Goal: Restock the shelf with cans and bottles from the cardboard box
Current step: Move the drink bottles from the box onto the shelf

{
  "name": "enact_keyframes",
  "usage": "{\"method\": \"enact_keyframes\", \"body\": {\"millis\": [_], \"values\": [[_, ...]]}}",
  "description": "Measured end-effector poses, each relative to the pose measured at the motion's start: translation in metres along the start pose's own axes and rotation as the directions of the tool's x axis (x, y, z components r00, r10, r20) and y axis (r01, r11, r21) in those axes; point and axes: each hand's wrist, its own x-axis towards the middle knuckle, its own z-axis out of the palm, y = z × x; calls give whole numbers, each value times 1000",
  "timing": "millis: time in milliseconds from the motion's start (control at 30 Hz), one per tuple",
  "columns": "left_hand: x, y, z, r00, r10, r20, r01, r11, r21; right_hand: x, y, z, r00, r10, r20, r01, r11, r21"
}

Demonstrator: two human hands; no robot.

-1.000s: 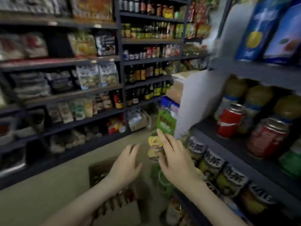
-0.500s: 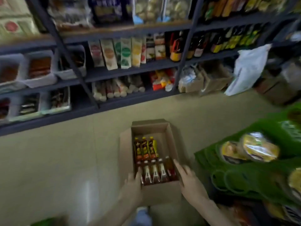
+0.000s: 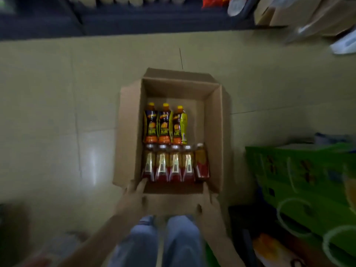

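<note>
Down on the tiled floor [image 3: 57, 112] sits the open cardboard box [image 3: 213, 132], flaps splayed outward, right in front of the person's jeans [image 3: 163, 243]. Both hands are on its near end. The left hand [image 3: 134, 197] takes the near-left corner, its fingers [image 3: 141, 186] laid over the rim and reaching in toward the base of the leftmost bottle, thumb apparently on the folded-down near flap. The right hand [image 3: 209, 207] mirrors it at the near-right corner, fingers wrapped round the edge and thumb pressed on the flap. Blur softens the detail, but both read as gripping cardboard, not a bottle. It looks like a two-corner hold meant to steady or drag the box closer before picking.

Inside, the stock lies flat in two rows. The far row is three yellow-capped bottles [image 3: 164, 124], with dark labels, orange fruit artwork and caps pointing away. The near row is four silver-capped bottles [image 3: 168, 164] with gold and red labels, packed side by side, plus one orange-and-red bottle [image 3: 201, 162] at the right end. The far part of the box floor is bare cardboard, and no cans show. Plenty is left to shelve.

To the right stands a green carton [image 3: 300, 180]. A dark shelf [image 3: 154, 22] runs along the top of the view, well apart from the box.
</note>
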Motion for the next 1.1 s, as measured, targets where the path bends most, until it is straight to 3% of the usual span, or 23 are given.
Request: {"method": "enact_keyframes", "body": {"millis": [67, 167, 267, 433, 533, 633, 933, 1100], "values": [[41, 4, 13, 992, -9, -123, -11, 987, -159, 51, 11, 25, 997, 20, -81, -22, 999, -23], [90, 28, 38, 992, 49, -118, -71, 979, -190, 99, 4, 38, 995, 32, -96, -31, 999, 7], [135, 33, 63, 982, 122, -144, -145, 976, -160, 149, 13, 53, 991, -13, -131, -8, 987, -162], [176, 25, 86, 987, 136, -87, -143, 986, -81, 208, 28, 78, 995, -96, 36, 101, 849, -519], [186, 7, 101, 988, 144, -56, -148, 987, -69, 231, 40, 87, 994, -68, 89, 109, 782, -613], [189, -1, 108, 990, 139, 5, -139, 989, -45, 242, 47, 89, 995, -58, 81, 96, 787, -610], [203, 7, 97, 995, 99, -1, -99, 995, -20, 243, 54, 87, 986, -151, 76, 168, 836, -522], [203, 5, 92, 996, 91, -2, -91, 995, -30, 242, 58, 75, 977, -199, 76, 213, 926, -311]]}}
